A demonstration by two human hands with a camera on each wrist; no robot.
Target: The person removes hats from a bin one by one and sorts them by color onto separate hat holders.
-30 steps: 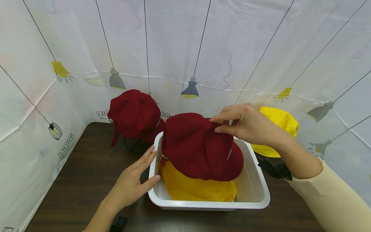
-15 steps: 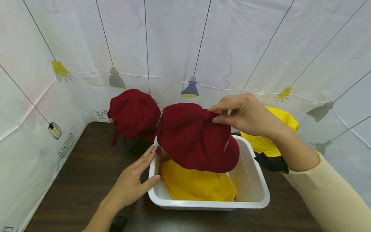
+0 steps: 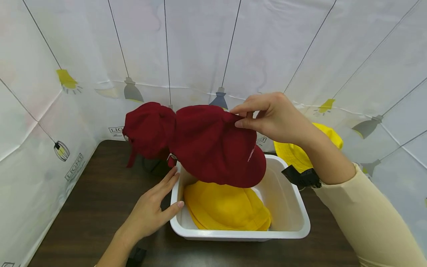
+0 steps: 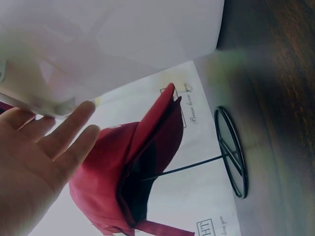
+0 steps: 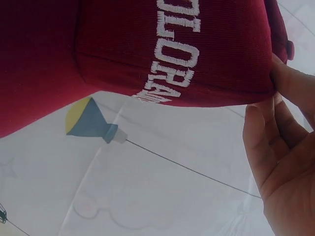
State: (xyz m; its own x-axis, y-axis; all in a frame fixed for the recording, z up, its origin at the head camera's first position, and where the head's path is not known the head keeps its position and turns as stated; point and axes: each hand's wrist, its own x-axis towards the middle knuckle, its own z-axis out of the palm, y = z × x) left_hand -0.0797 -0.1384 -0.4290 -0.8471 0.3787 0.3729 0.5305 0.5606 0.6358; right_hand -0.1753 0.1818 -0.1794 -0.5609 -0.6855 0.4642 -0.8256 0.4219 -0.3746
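Observation:
My right hand [image 3: 270, 116] pinches the crown of a dark red baseball cap [image 3: 213, 144], holding it up over the back part of a white plastic tub [image 3: 290, 234]. In the right wrist view, white embroidered letters [image 5: 178, 54] show on the cap's front, with thumb and fingers at its fabric edge. A yellow hat [image 3: 227, 207] lies in the tub below. My left hand [image 3: 150, 207] rests at the tub's left rim, its fingers straight. In the left wrist view, those fingers lie against the tub's wall, with a second red cap [image 4: 108, 167] beyond them.
The second red cap sits at the back left on a black wire stand [image 4: 231, 152]. Another yellow hat [image 3: 293, 152] stands at the back right, partly behind my right forearm. A dark wooden table [image 3: 93, 207] meets a white lamp-patterned curtain [image 3: 200, 44] behind.
My right hand has lifted the red cap up and to the left, out of the tub, uncovering more of the yellow hat. The left hand has stayed at the rim.

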